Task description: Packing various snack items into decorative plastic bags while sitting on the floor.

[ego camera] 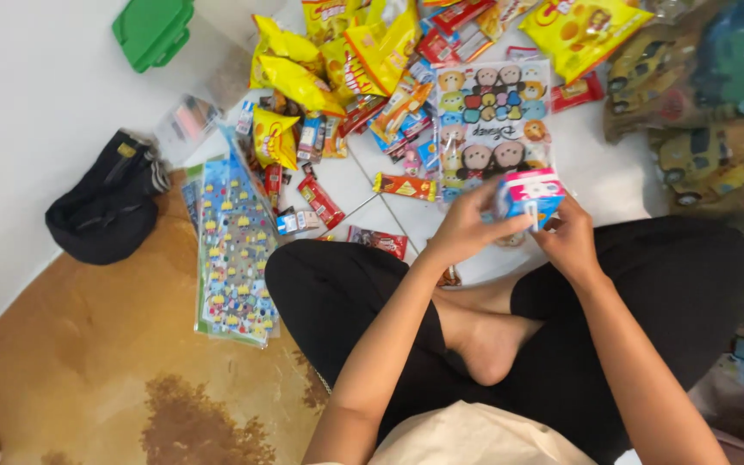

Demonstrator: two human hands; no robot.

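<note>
Pink-and-blue small carton point(531, 196) sits above the lap, pinched between both hands: left hand point(465, 228) grips its near side, right hand point(570, 239) its far edge. Support corners evenly; avoid crushing thin walls.

white wall point(10, 129) meets white tiled floor point(613, 176) and a brown mat point(88, 370).

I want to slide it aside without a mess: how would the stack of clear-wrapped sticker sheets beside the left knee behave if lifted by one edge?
The stack of sticker sheets looks thin and flat, so it would probably flop. Its glossy clear wrapping suggests the sheets may slip apart. It probably weighs little.
</note>
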